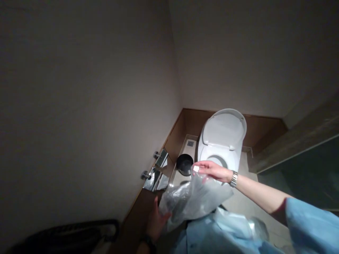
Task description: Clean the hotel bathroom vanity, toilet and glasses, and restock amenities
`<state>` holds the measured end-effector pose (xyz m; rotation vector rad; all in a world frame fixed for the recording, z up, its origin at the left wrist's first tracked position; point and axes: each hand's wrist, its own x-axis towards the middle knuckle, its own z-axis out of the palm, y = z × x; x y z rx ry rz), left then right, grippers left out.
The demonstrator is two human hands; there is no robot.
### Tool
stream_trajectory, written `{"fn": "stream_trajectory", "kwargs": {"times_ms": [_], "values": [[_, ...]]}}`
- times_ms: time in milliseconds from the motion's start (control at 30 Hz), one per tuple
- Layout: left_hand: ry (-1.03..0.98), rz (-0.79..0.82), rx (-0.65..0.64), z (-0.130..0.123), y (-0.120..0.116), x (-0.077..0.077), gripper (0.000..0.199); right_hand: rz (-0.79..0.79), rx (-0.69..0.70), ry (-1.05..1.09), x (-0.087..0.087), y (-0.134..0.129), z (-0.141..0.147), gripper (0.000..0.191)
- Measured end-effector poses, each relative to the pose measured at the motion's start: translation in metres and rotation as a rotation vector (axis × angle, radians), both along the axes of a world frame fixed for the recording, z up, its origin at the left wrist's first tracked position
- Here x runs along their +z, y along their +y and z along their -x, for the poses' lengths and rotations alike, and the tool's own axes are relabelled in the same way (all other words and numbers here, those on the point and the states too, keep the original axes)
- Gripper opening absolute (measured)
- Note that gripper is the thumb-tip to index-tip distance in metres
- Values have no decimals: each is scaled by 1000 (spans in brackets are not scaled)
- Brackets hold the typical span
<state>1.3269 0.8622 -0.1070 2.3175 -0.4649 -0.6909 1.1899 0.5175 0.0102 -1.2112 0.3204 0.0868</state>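
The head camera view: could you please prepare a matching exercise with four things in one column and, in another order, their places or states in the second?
Things:
1. plastic bag
2. black container
3. toilet lid
4. metal band

Places or states:
A. raised
B. around the right wrist
C. held by the right hand
D. beside the toilet

Right pairs: 1-C, 2-D, 3-A, 4-B.

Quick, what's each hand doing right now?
Left hand: at the bag, fingers partly spread; grip can't be told.
Right hand: closed, holding the bag.
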Motion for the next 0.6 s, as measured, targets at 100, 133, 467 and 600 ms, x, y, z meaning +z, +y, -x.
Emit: {"fn": "stream_trajectory", "kwargs": {"times_ms": [100,133,467,600], "values": [[-6,43,-10,9,-10,-1,106,300,-2,125,-20,18,-6,45],[-89,70,-15,13,-19,6,107,345,-26,136,-22,21,-7,46],[284,553,-147,32,-138,100,32,603,-75,-29,24,55,5,54],[177,506,-88,4,-123,83,28,445,5,271,3,69,27,46]]}}
